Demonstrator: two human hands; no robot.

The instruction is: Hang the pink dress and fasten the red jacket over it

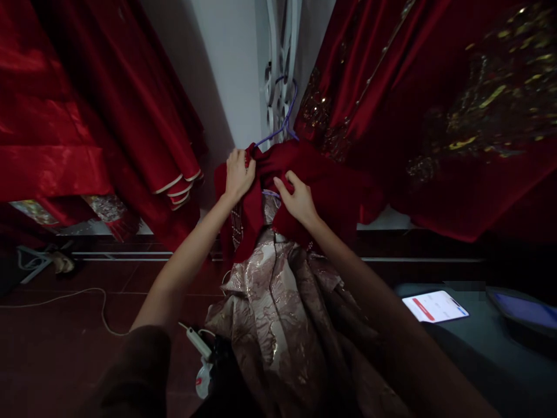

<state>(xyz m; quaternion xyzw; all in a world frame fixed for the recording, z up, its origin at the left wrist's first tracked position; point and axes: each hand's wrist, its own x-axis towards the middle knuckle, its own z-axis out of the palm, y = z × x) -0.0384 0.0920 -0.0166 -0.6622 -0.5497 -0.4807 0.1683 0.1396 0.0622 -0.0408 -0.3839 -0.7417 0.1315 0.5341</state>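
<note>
A dark red jacket (335, 180) with beaded trim hangs on a purple hanger (285, 123) in front of me. My left hand (238, 177) is closed on the jacket's left shoulder, near the collar. On the other side of the front opening, my right hand (298, 200) pinches the jacket's cloth between thumb and fingers. Beneath the jacket a shiny beige-brown brocade dress (278, 296) shows, its skirt falling in folds toward me. Part of its bodice is visible in the gap between my hands.
The hanger hooks on a white scrolled metal stand (282, 35). Red satin garments (143, 110) hang left, and sequined red ones (478, 116) right. A lit phone (435, 306) lies on a dark surface at right. A power strip (199, 343) and cable (103, 299) are low left.
</note>
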